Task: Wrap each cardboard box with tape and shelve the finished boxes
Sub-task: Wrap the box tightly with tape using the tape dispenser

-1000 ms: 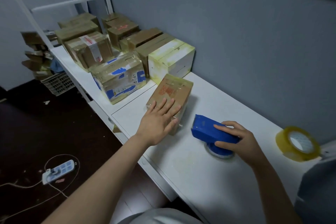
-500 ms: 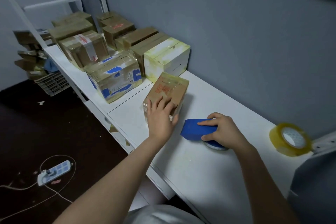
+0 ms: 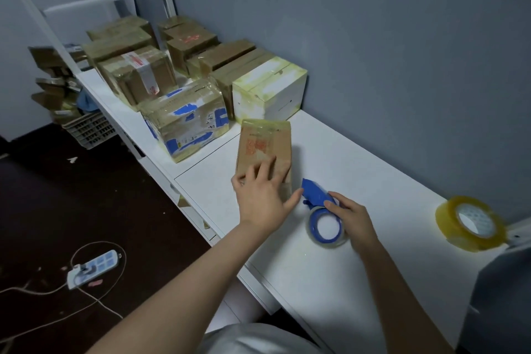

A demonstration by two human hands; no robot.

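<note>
L hand [image 3: 263, 195] on box [image 3: 264, 146] nr desk [image 3: 373, 169] edge | R hand [image 3: 352, 217] grips dispenser [image 3: 317, 195]

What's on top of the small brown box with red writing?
The left hand lies on the near end of the box, covering that part. Red print and shiny tape show farther back.

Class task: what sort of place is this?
Likely a small parcel-packing room: taped brown cardboard boxes crowd a white shelf, and a yellowish clear tape roll lies on the white desk.
</note>
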